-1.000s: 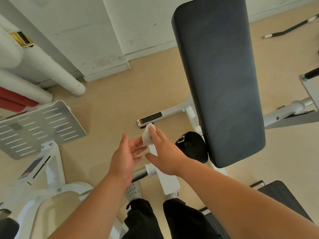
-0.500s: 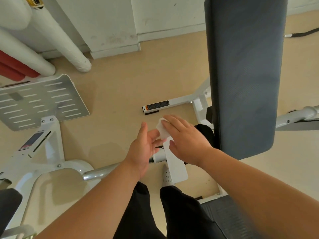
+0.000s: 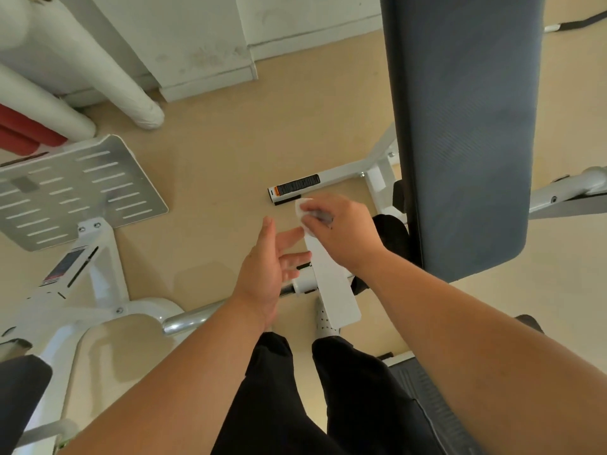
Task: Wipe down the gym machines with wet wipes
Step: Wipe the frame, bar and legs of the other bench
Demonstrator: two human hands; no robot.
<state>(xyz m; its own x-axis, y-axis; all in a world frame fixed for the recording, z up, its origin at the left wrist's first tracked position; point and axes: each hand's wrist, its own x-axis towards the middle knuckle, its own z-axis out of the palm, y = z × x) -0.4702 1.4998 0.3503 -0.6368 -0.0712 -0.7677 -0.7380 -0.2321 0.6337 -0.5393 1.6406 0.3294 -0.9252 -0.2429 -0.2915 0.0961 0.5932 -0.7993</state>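
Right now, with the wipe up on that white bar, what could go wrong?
1. The wet wipe is bunched small in the right hand, and its grip looks blurred, so the wipe might slip off the white bar.
2. The left hand is open beside the bar, not gripping it. If the bar pivots, pressure could swing it.

A gym room, seen from above the equipment. A long dark padded back pad [image 3: 460, 126] stands on a white steel frame tube [image 3: 348, 172] that carries a black and orange warning label [image 3: 297, 184] near its end. To the left, another white machine has a slotted metal footplate [image 3: 75, 192] and a chrome bar [image 3: 193, 318]. The setting is plain: a beige floor [image 3: 230, 142], a scuffed white wall [image 3: 197, 27] and thick white pipes [image 3: 98, 67] running down to it
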